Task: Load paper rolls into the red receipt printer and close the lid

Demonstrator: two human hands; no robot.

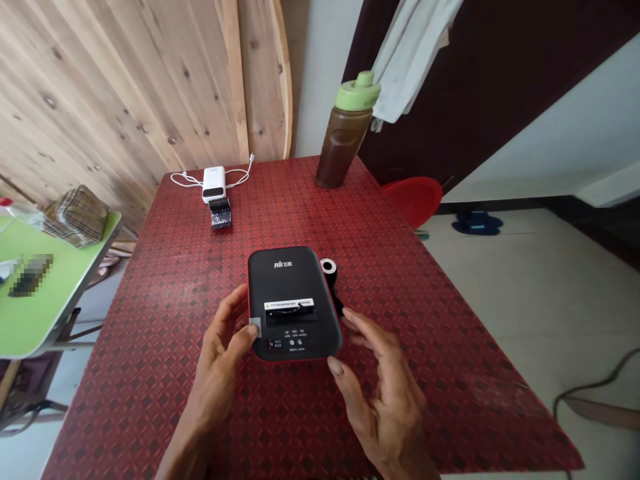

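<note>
A flat black device (pixel 287 283) with a red edge, a slot under a white label and small printed symbols lies on the table. My left hand (pixel 223 353) grips its left side, thumb on the near left corner and fingers along the edge. Off the right side, my right hand (pixel 380 387) is open, thumb and fingers apart, close to the near right corner. Beside the device's right edge sits a small black roll (pixel 329 268) with a white ring-shaped end. A black strip (pixel 339 305) shows between the roll and my right fingertips; whether they touch it I cannot tell.
The table (pixel 175 293) has a red patterned cover. Towards its far edge are a white power bank (pixel 215 181) with a cable, a small black packet (pixel 221 215) and a green-lidded bottle (pixel 349 130). A red stool (pixel 415 200) stands right; a green table (pixel 55 287) stands left.
</note>
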